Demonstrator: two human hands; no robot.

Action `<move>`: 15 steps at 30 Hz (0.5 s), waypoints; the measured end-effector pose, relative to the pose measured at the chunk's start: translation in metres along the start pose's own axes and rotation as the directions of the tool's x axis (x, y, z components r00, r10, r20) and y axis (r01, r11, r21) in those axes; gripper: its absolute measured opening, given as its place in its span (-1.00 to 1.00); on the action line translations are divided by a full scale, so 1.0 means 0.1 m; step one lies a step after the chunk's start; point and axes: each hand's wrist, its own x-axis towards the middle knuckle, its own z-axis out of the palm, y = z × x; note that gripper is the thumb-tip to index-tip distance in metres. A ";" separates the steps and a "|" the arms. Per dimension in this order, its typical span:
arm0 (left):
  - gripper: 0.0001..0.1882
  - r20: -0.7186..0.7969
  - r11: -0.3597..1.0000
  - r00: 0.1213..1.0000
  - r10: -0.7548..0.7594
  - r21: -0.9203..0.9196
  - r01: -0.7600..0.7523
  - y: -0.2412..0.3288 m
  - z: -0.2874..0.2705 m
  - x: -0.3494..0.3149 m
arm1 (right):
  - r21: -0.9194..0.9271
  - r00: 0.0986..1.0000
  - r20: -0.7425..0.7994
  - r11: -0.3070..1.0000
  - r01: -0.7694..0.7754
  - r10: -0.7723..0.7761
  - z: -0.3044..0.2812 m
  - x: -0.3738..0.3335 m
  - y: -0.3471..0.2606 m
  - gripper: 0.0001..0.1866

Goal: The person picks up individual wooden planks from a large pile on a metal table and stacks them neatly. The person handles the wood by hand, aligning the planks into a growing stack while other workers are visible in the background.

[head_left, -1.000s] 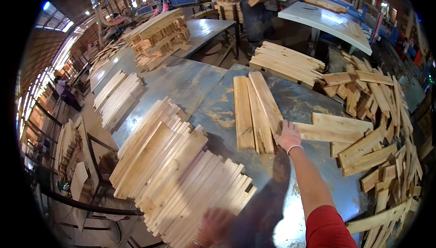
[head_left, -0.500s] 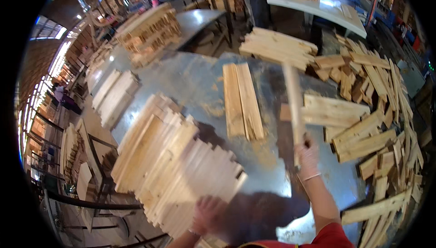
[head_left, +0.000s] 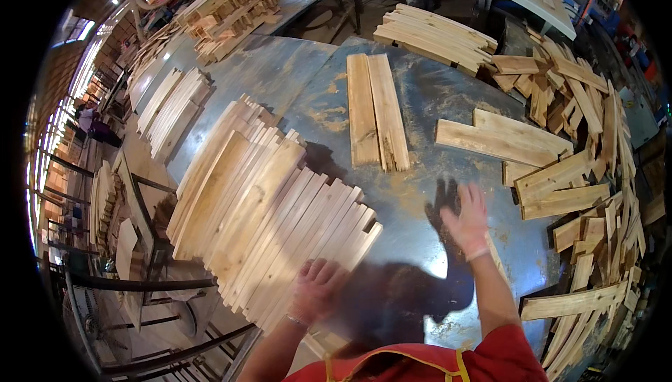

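Note:
My left hand [head_left: 318, 291] rests on the near ends of a broad stack of pale wooden boards [head_left: 252, 200], fingers lying over their edge. To the right, my right hand [head_left: 465, 220] is open with fingers spread, nothing in it, above the metal-topped table [head_left: 413, 231]. A narrow wooden strip [head_left: 498, 256] shows just beside the right wrist, mostly hidden by the forearm. Two boards [head_left: 376, 112] lie side by side farther back on the table. Another pair of overlapping boards [head_left: 500, 140] lies to the right, beyond my right hand.
A jumbled heap of offcut boards [head_left: 595, 200] runs along the right side. One board pile [head_left: 437, 38] sits at the back edge, another [head_left: 173, 112] at the left. Stacked blocks [head_left: 231, 15] stand far left. Metal frames [head_left: 140, 285] are at the lower left.
My right hand has let go of the long board it held upright and opened. My left hand stays on the stack. The view has tipped downward.

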 end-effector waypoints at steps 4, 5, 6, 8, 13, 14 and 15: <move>-0.54 -0.029 1.000 1.000 -0.006 0.012 0.006 -0.03 0.08 -0.15 | -0.083 0.973 0.068 0.973 -0.214 0.220 -0.28 -1.14 0.37 -0.09; -0.52 -0.027 1.000 1.000 -0.009 0.007 0.009 -0.04 0.11 -0.16 | -0.160 0.940 0.059 0.933 -0.322 0.335 -0.40 -1.46 0.55 -0.05; -0.51 -0.033 1.000 0.999 -0.010 0.004 0.010 -0.04 0.13 -0.18 | -0.239 0.915 0.064 0.897 -0.373 0.398 -0.47 -1.85 0.80 -0.01; -0.49 -0.020 1.000 1.000 -0.024 -0.001 0.024 -0.04 0.07 -0.20 | -0.332 0.852 0.148 0.837 -0.435 0.502 -0.60 -2.12 0.91 0.05; -0.44 0.073 0.999 0.997 -0.035 -0.022 0.037 -0.05 0.03 -0.26 | 0.106 0.847 0.185 0.847 -0.522 0.499 -0.64 -2.24 0.48 -0.02; -0.41 0.105 0.999 0.994 -0.019 0.040 0.015 -0.04 -0.01 -0.26 | 0.387 0.856 0.227 0.764 -0.516 0.464 -0.58 -2.19 0.22 -0.07; -0.39 0.087 0.999 0.996 -0.016 0.033 0.014 -0.05 -0.02 -0.29 | 0.556 0.796 0.391 0.570 -0.605 0.462 -0.51 -2.12 -0.08 -0.08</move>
